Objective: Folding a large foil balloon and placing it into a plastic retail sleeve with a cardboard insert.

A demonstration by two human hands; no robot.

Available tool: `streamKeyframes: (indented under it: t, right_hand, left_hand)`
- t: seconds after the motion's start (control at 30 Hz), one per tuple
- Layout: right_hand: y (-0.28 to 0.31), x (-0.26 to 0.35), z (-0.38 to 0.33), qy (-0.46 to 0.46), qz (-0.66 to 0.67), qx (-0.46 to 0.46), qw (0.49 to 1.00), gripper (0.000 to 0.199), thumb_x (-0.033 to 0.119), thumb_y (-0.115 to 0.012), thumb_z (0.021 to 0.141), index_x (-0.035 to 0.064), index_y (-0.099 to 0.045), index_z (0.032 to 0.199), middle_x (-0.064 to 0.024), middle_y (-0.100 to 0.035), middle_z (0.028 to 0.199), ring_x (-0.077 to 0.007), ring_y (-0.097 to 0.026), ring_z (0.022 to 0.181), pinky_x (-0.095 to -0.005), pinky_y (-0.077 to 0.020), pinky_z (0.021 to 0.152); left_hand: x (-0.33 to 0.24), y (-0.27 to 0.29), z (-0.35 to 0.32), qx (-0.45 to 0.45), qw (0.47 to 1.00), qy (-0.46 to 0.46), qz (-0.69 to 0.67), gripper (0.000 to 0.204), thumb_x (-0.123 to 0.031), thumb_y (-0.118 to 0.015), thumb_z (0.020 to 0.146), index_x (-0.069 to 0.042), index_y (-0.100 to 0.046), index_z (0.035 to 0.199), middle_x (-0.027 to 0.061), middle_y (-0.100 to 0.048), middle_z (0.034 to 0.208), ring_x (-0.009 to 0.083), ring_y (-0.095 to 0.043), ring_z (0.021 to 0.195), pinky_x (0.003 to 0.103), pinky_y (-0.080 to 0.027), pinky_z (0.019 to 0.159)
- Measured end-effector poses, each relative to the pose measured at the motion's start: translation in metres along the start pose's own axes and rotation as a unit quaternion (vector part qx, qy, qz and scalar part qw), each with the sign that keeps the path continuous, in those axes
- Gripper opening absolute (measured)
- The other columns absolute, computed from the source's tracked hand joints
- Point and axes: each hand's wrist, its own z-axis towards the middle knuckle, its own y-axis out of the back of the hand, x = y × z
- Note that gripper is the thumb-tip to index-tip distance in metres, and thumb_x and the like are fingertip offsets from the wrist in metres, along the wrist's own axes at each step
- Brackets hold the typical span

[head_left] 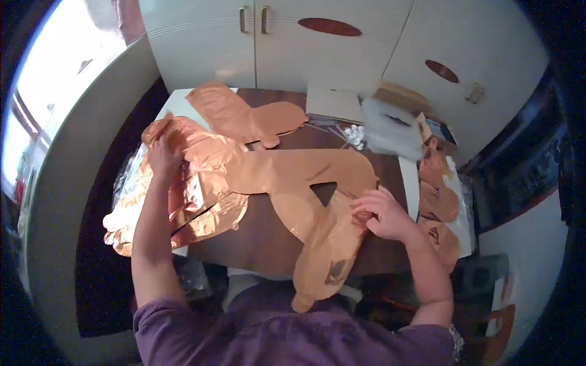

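A large flat copper foil balloon (287,177) lies across the dark wooden table (256,238), one end hanging over the near edge. My left hand (163,155) presses on its crumpled left part, on top of a pile of more copper foil balloons (177,213). My right hand (381,213) pinches the balloon's edge at the right, fingers closed on the foil. Another deflated copper balloon (244,116) lies farther back.
More copper foil pieces (436,201) lie at the table's right edge on a white strip. A clear plastic bag (390,128), a cardboard box (400,96), a small box (434,131) and small white bits (354,134) sit at the back. White cupboards (305,43) stand behind.
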Motion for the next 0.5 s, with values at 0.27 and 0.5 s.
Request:
streamKeyframes:
  t: [0.27,0.5]
  right_hand:
    - [-0.08,0.025,-0.016,-0.12,-0.082,-0.023,0.989,0.061,0.044,-0.07,0.079,0.0069,-0.055,0.125,-0.0178,-0.051,0.133,-0.0353,-0.048,0.124,-0.0507,-0.0339,0.105]
    - [-0.026,-0.039,-0.047,-0.025,-0.007,0.127,0.992,0.079,0.044,-0.08,0.066,0.016,-0.052,0.134,-0.0138,-0.035,0.15,-0.0369,-0.026,0.141,-0.0535,-0.0166,0.115]
  left_hand:
    - [-0.104,0.011,-0.025,0.039,0.962,-0.254,-0.091,0.041,-0.021,-0.073,0.076,-0.008,-0.061,0.113,0.0143,-0.056,0.119,0.0343,-0.051,0.113,0.046,-0.038,0.1]
    - [-0.189,0.022,-0.057,0.175,0.88,-0.31,-0.315,0.033,-0.015,-0.072,0.077,-0.002,-0.063,0.106,0.0178,-0.057,0.117,0.0362,-0.055,0.109,0.042,-0.046,0.093]
